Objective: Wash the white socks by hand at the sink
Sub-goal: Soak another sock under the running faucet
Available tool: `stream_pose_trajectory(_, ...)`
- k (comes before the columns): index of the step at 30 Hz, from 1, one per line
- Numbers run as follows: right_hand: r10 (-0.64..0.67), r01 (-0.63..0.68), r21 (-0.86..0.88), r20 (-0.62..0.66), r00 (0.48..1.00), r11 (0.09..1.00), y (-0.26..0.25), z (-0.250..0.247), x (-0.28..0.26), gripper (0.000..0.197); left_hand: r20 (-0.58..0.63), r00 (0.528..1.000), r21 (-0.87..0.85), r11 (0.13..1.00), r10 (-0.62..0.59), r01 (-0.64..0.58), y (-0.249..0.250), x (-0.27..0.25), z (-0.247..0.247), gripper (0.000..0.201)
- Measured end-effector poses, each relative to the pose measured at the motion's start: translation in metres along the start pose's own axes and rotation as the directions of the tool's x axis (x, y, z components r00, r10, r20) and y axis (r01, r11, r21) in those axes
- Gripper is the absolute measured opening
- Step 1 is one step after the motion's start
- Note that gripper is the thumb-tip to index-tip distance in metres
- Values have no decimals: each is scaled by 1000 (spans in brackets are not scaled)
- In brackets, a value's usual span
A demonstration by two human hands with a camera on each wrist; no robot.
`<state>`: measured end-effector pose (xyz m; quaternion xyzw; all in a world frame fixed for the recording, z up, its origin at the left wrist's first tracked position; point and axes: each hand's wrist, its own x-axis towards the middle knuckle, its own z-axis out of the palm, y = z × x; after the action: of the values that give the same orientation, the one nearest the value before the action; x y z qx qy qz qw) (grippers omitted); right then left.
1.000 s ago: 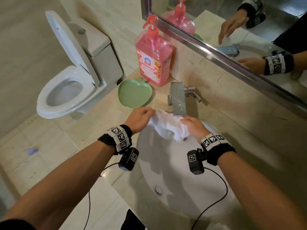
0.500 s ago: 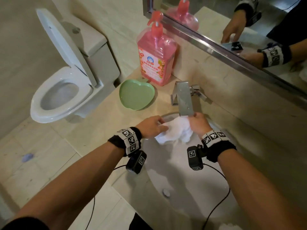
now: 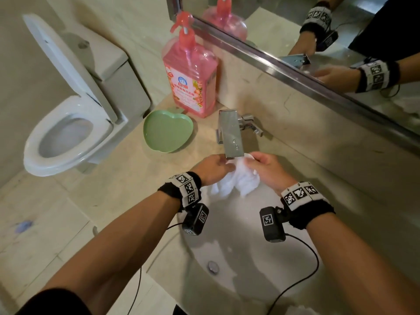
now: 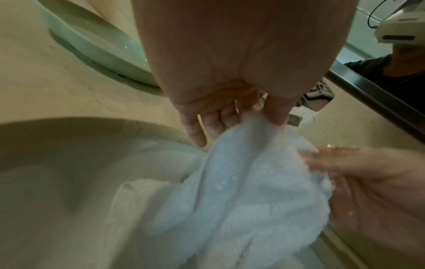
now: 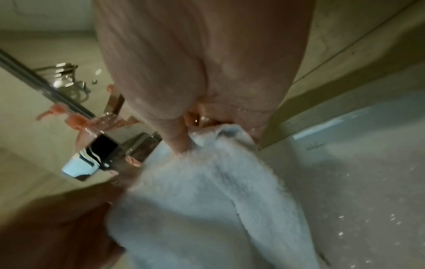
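Note:
The white socks (image 3: pixel 236 181) hang bunched between both my hands just under the spout of the chrome tap (image 3: pixel 230 133), over the back of the white sink basin (image 3: pixel 245 258). My left hand (image 3: pixel 213 168) pinches the top of the wet fabric (image 4: pixel 241 182) between thumb and fingers. My right hand (image 3: pixel 264 165) grips the other side, its thumb pressed into the fluffy cloth (image 5: pixel 207 200). Both hands look wet in the wrist views. I cannot tell whether water is running.
A pink pump bottle of detergent (image 3: pixel 191 80) and a green heart-shaped dish (image 3: pixel 168 130) stand on the beige counter left of the tap. A mirror (image 3: pixel 318 42) runs along the wall behind. A toilet with raised lid (image 3: pixel 68 123) stands at the left. The drain plug (image 3: pixel 213 266) sits in the basin.
Both hands have drawn closer together and moved up under the tap's spout, bunching the socks tighter between them.

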<state>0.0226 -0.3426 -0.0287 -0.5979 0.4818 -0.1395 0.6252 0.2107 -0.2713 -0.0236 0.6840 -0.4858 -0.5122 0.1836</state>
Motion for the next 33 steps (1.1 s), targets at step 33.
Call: stream_pose_trajectory(33, 40, -39, 63, -15, 999, 997, 9, 8, 10, 24, 2, 995, -167, 981, 96, -95, -9, 11, 5, 48)
